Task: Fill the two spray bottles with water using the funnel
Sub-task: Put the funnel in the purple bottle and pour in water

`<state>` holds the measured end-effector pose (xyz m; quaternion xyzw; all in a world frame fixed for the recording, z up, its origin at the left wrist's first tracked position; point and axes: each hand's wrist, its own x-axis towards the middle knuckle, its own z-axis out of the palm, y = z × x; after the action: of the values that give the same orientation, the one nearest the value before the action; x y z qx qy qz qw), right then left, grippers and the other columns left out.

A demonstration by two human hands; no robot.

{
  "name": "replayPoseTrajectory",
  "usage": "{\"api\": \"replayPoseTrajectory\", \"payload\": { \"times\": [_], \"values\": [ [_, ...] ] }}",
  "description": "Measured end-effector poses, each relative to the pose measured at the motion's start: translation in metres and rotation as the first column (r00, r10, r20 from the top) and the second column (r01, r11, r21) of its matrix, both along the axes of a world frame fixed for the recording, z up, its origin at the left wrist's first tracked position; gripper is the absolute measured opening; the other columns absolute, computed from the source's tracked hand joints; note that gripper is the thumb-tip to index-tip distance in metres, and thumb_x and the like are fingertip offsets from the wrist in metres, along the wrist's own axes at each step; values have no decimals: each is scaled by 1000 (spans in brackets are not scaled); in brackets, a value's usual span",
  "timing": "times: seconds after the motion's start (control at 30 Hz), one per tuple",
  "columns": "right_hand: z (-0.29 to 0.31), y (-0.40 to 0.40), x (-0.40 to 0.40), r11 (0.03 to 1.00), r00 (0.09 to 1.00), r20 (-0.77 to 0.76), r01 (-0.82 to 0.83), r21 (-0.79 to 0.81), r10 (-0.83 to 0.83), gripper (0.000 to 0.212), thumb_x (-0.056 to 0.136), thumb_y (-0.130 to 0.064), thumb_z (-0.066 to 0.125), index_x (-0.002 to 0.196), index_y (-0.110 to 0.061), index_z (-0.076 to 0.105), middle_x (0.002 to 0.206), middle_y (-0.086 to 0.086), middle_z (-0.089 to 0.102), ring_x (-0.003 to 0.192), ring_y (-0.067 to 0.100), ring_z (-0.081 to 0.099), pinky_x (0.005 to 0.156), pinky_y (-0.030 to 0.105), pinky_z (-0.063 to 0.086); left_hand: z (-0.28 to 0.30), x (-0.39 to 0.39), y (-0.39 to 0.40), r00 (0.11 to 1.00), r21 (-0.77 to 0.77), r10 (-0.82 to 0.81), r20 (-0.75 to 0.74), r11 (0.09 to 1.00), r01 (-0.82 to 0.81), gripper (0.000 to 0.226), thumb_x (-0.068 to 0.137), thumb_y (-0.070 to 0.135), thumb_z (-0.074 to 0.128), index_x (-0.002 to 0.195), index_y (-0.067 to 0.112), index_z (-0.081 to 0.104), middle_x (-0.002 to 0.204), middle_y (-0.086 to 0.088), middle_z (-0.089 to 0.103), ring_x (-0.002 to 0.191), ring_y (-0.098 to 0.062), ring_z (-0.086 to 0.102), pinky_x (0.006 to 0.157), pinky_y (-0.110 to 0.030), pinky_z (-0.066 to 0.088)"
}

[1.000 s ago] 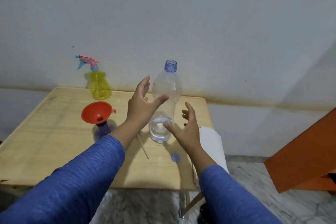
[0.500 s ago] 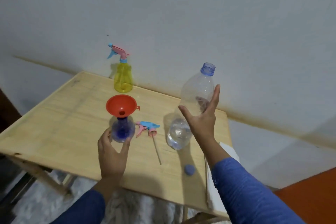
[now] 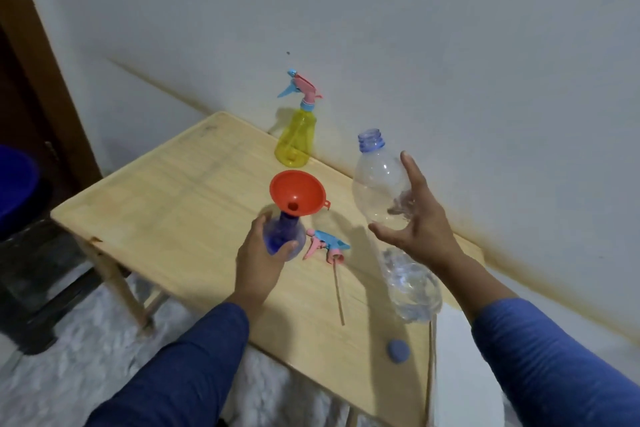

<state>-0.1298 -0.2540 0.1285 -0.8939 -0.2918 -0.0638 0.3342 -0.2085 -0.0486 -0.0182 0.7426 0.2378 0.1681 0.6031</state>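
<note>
1 view only, from the head camera.

Head view: 2 spray bottles stand on the wooden table (image 3: 180, 204). The blue spray bottle (image 3: 282, 237) sits near the middle with its top off, and the red funnel (image 3: 297, 192) is seated upright in its neck. Its removed sprayer head (image 3: 327, 246), dip tube attached, lies on the table just beside it. The yellow spray bottle (image 3: 296, 139) stands at the back by the wall, sprayer fitted, well apart from both hands. The clear water bottle (image 3: 391, 218) stands uncapped at the right, water only in its lower part; its blue cap (image 3: 398, 351) lies near the front edge.

Left hand (image 3: 258, 260): thumb and fingers curled round the blue bottle's base, steadying it.

Right hand (image 3: 420, 222): fingers spread wide and straight, at the water bottle's mid-body. Contact cannot be confirmed.

Assessment: the water bottle is thin-walled plastic, light with so little in it, and likely to buckle if squeezed. Best hold is the mid-body, firm but not crushing. The blue bottle is small, light and top-heavy under the funnel, so the base grip is sound. Spill risk lies in tipping too fast.
</note>
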Motion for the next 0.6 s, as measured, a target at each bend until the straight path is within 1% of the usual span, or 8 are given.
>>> {"api": "replayPoseTrajectory", "payload": {
  "times": [0.1, 0.17, 0.23, 0.33, 0.43, 0.5, 0.6],
  "values": [
    [10, -1, 4, 985, 999, -6, -55, -162, 54, 113, 64, -21, 85, 134, -62, 6, 106, 6, 52, 85, 16, 57, 78, 15, 46, -3, -1, -1, 1000, -16, 17, -14, 1000, -17, 59, 76, 27, 75, 127, 26, 46, 114, 16, 55, 107, -12, 55, 86, -24, 40],
    [15, -2, 7, 960, 996, -26, -89, -265, 85, 114, 62, -23, 85, 135, -62, 6, 107, 9, 54, 85, 16, 57, 80, 21, 50, -4, -1, -1, 1000, -13, 25, -13, 1000, -25, 56, 76, 28, 75, 125, 25, 48, 113, 17, 54, 104, -10, 55, 88, -25, 42],
    [20, -2, 8, 931, 993, -62, -115, -347, 99, 115, 62, -25, 85, 133, -66, 5, 111, 7, 53, 85, 14, 55, 79, 21, 48, -4, -1, -1, 1000, -11, 28, -1, 1000, -28, 55, 75, 27, 76, 124, 25, 49, 111, 18, 54, 100, -6, 52, 87, -23, 41],
    [25, -3, 9, 895, 988, -106, -144, -422, 109, 115, 64, -23, 85, 126, -72, 2, 106, 3, 50, 82, 10, 53, 76, 19, 45, -6, 0, 0, 999, -11, 30, 13, 1000, -29, 55, 75, 27, 76, 123, 26, 49, 109, 20, 53, 100, -4, 52, 86, -22, 40],
    [28, -4, 9, 857, 984, -122, -170, -486, 126, 117, 64, -22, 85, 126, -73, 0, 102, 3, 49, 81, 10, 54, 75, 22, 47, -10, 1, 1, 999, -6, 32, 8, 999, -32, 54, 74, 30, 77, 120, 27, 50, 107, 20, 54, 99, -6, 53, 86, -23, 41],
    [29, -4, 9, 830, 983, -133, -180, -528, 129, 119, 65, -21, 84, 126, -74, -3, 101, 3, 50, 82, 12, 54, 77, 26, 50, -13, 1, 1, 999, 4, 31, 7, 1000, -31, 54, 73, 31, 77, 120, 28, 50, 107, 20, 55, 99, -6, 54, 86, -24, 43],
    [31, -1, 10, 793, 982, -136, -184, -581, 128, 119, 66, -22, 84, 124, -75, -5, 105, 5, 51, 88, 17, 55, 85, 36, 53, -15, 2, 2, 1000, 7, 30, 10, 1000, -30, 53, 73, 32, 77, 119, 29, 49, 108, 19, 56, 101, -8, 56, 89, -27, 46]
  ]
}}
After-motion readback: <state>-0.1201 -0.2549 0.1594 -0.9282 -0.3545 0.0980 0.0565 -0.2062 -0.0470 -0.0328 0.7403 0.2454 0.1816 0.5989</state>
